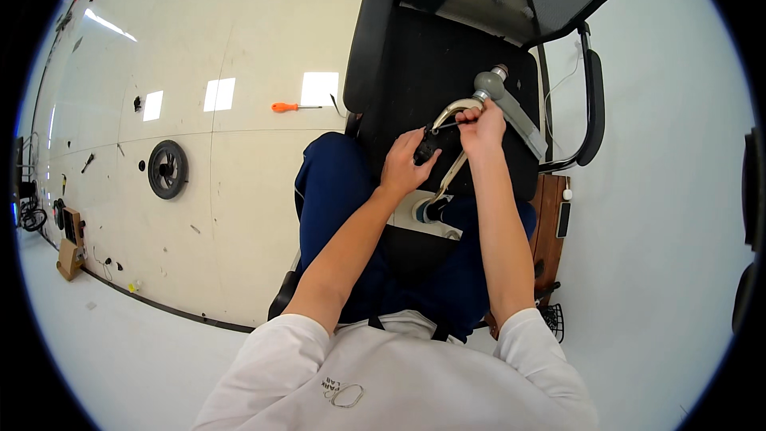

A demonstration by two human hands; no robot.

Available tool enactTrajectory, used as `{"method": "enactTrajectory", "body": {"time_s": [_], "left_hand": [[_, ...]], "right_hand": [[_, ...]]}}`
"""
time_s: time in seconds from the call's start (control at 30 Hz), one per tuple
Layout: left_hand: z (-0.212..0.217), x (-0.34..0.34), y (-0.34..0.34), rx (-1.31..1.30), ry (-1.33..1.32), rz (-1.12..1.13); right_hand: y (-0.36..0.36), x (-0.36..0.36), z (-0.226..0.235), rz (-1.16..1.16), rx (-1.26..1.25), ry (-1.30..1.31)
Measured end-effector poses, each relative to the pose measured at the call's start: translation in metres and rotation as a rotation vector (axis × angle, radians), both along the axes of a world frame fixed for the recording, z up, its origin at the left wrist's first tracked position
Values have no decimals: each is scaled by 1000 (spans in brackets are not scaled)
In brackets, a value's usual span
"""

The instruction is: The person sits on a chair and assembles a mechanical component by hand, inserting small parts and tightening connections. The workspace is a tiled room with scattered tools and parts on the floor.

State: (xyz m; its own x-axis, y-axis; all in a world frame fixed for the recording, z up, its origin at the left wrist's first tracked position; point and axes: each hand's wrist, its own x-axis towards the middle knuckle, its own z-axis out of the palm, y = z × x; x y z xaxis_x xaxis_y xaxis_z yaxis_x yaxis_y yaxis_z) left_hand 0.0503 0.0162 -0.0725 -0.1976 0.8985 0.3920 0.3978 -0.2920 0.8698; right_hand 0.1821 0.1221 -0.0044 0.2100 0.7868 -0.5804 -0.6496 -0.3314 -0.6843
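Note:
A small wheeled frame lies across the black chair seat. It has a pale curved fork [456, 106] and a grey tube [523, 126] with a rounded head. With its fingers curled, my left hand [405, 166] grips a small black part [427, 148] at the end of one fork leg. Just right of it, my right hand [483, 129] is closed around a thin metal rod [448, 124] that points toward the black part. My fingers cover most of the rod, so its kind is unclear. The other fork leg [452, 174] runs down between my forearms.
The black chair [407, 56] stands before my knees, with armrests on both sides. On the floor to the left lie an orange-handled screwdriver [286, 107], a small black wheel [167, 169] and scattered small parts. A white wall [646, 215] rises at the right, beside a wooden piece [547, 227].

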Motion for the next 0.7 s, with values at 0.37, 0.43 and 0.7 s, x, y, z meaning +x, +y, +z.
{"method": "enactTrajectory", "body": {"time_s": [0.37,0.43,0.7], "left_hand": [[-1,0,2,12,-52,5],[-4,0,2,17,-51,9],[-23,-1,-6,-314,8,-154]], "right_hand": [[42,-38,-4,479,138,-734],[50,-55,-1,726,91,-982],[-9,-115,21,1466,551,-1737]]}}
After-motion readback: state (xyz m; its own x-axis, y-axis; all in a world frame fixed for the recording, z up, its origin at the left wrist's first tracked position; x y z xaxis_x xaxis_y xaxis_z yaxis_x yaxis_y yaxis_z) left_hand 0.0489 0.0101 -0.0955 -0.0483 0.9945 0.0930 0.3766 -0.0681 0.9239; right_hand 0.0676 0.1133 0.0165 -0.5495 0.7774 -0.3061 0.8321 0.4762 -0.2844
